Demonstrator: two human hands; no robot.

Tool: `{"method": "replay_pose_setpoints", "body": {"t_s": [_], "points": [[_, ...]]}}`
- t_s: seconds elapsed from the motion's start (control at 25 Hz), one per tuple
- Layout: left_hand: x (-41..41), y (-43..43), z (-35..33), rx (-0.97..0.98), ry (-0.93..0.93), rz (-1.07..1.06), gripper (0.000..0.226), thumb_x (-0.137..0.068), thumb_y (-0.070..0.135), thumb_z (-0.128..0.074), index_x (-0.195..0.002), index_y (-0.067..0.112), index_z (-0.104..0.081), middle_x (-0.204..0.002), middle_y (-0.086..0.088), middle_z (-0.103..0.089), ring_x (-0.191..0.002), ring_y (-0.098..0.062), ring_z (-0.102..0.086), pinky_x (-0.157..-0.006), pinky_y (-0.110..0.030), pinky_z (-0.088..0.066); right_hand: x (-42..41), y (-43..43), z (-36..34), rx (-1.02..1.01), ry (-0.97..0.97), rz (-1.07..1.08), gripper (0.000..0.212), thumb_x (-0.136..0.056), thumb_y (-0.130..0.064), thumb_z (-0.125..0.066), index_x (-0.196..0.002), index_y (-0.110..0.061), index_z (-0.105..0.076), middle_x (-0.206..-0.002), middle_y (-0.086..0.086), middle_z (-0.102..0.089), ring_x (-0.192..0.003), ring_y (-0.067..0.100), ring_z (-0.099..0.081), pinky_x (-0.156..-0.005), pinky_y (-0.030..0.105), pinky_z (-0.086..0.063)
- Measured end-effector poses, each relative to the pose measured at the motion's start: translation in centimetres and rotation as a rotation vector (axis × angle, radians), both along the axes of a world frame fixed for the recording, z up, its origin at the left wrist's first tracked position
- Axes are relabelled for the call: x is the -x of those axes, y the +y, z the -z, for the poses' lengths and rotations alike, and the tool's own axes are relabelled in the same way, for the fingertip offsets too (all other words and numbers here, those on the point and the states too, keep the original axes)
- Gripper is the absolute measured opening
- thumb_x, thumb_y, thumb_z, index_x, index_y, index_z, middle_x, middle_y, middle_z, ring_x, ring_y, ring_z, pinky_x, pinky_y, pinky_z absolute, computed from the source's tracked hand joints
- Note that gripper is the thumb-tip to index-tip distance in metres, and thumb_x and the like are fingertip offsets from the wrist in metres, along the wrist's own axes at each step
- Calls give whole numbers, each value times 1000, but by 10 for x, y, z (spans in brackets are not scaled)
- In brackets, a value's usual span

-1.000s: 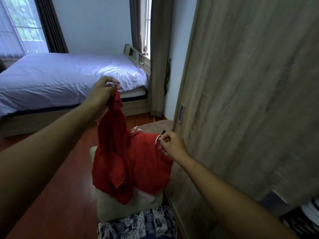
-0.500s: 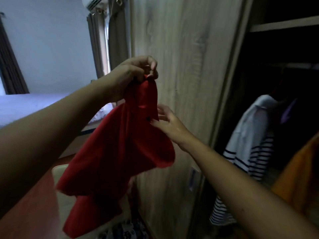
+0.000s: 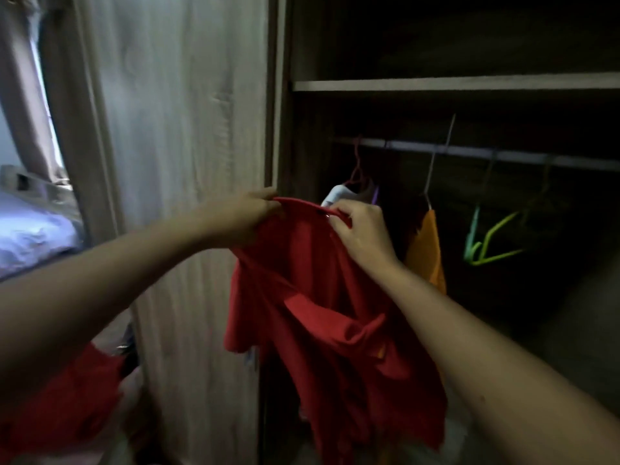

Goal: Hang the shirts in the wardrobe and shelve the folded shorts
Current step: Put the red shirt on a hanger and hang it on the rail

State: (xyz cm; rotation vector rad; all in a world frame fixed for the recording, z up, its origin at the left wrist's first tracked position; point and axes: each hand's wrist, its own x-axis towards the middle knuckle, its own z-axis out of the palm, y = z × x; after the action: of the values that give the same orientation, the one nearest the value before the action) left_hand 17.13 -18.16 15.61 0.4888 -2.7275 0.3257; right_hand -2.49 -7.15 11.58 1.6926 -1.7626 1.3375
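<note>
A red shirt (image 3: 322, 297) hangs from both my hands in front of the open wardrobe. My left hand (image 3: 248, 216) grips its top edge on the left, and my right hand (image 3: 360, 229) pinches the same edge on the right. Behind them the hanging rail (image 3: 469, 152) carries a white shirt (image 3: 337, 194) and an orange shirt (image 3: 427, 253) on hangers. Empty green hangers (image 3: 486, 243) hang further right. The folded shorts are not in view.
The wardrobe's wooden door (image 3: 188, 162) stands at the left of the opening. A shelf (image 3: 453, 83) runs above the rail. More red cloth (image 3: 67, 407) lies at the bottom left. A bed (image 3: 30, 236) and curtain (image 3: 23, 95) are at the far left.
My view has swung right from the bedroom floor to the wardrobe's inside. Both hands have lifted the red shirt up to the rail's height, and my right hand now grips its top edge.
</note>
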Motion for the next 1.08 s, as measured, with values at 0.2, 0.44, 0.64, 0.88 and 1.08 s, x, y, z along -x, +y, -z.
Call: {"method": "replay_pose_setpoints", "body": {"t_s": [0.2,0.44,0.64,0.88,1.08], "points": [[51,5,1,-122,216,50,45,-76,24,-41,-105,3,-68,-103,-17,-61,-94,-34,-61,-76,-25,-38,43,10,0,-111,-26,-18,15,-87,-22,-62,-83,-11,-71,-81,4,-70,-76,15,-64,-70,20,-44],[65,-1,29,-112,255,206,27,-91,17,-48,-108,21,-67,-115,-2,-56,-94,-21,-62,-76,-40,-54,91,-46,-11,-334,-181,387,27,-91,-31,-53,-114,-20,-63,-123,15,-43,-116,31,-43,-97,30,-36],[71,-25,33,-170,249,242,22,-87,8,-51,-100,10,-69,-104,-7,-57,-92,-22,-60,-79,-38,-51,108,-89,2,-436,-240,537,34,-91,-9,-45,-121,-13,-59,-134,18,-41,-121,35,-44,-103,34,-37],[75,-46,36,-155,256,243,20,-82,10,-58,-101,11,-65,-98,-5,-56,-86,-22,-59,-74,-37,-51,111,-75,3,56,-306,470,30,-89,8,-36,-106,-3,-59,-115,20,-52,-93,25,-54,-72,3,-32],[82,-48,35,136,227,174,29,-86,27,-42,-110,24,-58,-107,1,-56,-80,-23,-63,-53,-35,-51,88,-33,89,312,-431,262,36,-84,-6,-51,-117,-16,-41,-84,-3,-53,-69,3,-52,-64,8,-41]]}}
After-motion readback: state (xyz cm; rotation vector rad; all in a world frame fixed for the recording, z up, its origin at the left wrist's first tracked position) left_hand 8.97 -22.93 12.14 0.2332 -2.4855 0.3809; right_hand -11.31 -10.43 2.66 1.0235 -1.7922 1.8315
